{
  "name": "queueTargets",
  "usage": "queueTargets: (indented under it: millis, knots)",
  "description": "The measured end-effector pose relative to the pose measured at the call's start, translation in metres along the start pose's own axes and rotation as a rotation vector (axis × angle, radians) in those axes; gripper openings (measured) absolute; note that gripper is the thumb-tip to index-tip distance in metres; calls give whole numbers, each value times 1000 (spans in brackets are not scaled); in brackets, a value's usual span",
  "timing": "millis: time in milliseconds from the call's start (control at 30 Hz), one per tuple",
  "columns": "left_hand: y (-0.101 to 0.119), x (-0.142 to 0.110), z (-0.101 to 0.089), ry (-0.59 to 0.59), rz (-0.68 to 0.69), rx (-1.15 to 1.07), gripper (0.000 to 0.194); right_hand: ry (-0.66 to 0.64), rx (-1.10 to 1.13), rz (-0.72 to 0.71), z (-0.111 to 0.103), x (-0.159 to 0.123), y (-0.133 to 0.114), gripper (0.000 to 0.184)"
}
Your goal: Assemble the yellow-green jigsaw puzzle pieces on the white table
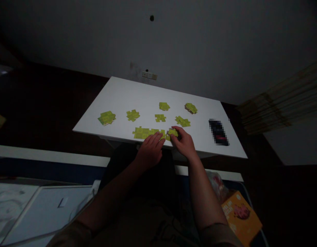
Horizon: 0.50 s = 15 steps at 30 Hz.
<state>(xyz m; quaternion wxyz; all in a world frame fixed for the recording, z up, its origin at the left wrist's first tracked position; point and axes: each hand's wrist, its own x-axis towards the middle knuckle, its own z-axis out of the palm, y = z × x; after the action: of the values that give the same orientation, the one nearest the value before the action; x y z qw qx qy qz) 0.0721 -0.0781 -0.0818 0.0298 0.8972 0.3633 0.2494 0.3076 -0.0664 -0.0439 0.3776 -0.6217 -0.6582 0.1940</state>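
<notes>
Just inside the front edge of a white table [137, 96], the head view shows both hands working over green jigsaw pieces. The left hand [150, 151] lies half open, its fingers [158, 138] resting on a joined strip of pieces [145, 133]. The right hand [182, 141] curves over a single piece [173, 132] at the strip's end, touching it, though the dim light hides whether it has a firm grip. Other loose pieces [160, 118] lie farther across the table, with a small stack [106, 117] to the left. The strip sits close to the edge, so a careless push could tip pieces off, and uneven pressure could split the joined ones.
</notes>
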Motion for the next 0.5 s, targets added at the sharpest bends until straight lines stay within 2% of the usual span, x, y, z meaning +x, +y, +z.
queueTargets:
  millis: [500]
  knots:
    - [0,0,1,-1,-1,-3,56,12,13,-3,1,0,0,44]
